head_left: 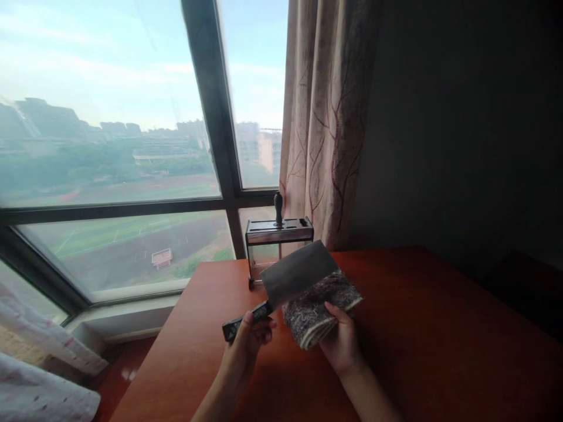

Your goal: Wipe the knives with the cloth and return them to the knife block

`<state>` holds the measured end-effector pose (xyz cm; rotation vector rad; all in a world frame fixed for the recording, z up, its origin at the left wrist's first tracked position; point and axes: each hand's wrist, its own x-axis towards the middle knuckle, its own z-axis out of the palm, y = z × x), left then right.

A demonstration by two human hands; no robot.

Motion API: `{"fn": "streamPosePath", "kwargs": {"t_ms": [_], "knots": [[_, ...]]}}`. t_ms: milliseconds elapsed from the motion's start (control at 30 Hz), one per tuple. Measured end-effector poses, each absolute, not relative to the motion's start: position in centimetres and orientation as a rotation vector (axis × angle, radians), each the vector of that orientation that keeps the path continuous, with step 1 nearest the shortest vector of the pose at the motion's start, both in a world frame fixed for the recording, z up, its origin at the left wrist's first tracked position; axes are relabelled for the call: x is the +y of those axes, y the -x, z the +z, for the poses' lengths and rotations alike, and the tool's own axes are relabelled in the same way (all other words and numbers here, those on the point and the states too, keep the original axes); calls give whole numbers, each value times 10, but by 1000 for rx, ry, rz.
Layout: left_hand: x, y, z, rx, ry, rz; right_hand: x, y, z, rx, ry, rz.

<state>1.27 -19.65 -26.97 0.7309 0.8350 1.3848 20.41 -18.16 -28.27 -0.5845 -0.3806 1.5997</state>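
A cleaver [301, 272] with a broad grey blade and a black handle is raised above the table, tilted up to the right. My left hand [246, 343] is closed round its handle, thumb on top. In my right hand [343, 340] is a folded grey, fuzzy-patterned cloth [319, 310], gripped with the thumb on its upper face. The cloth is against or just under the blade's lower edge; whether the two touch I cannot tell. Behind the blade stands a knife block [280, 231] with a metal slotted top, clear sides and one black-handled tool upright in it.
The reddish-brown wooden table [185, 351] spreads beneath my hands. Large windows [109, 88] rise on the left, with a sill [127, 319] below. A patterned curtain [328, 117] hangs behind the table's back edge, and a white spotted curtain [44, 381] at lower left.
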Motion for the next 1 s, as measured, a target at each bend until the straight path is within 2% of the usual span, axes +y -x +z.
{"fn": "streamPosePath", "kwargs": {"t_ms": [467,1000], "knots": [[-197,-15,-280,991,-944,1376,-189,-195,-279,-240,391,1939],[-200,-13,-278,880,-948,1404,-193,-210,-260,-148,266,1834]]}}
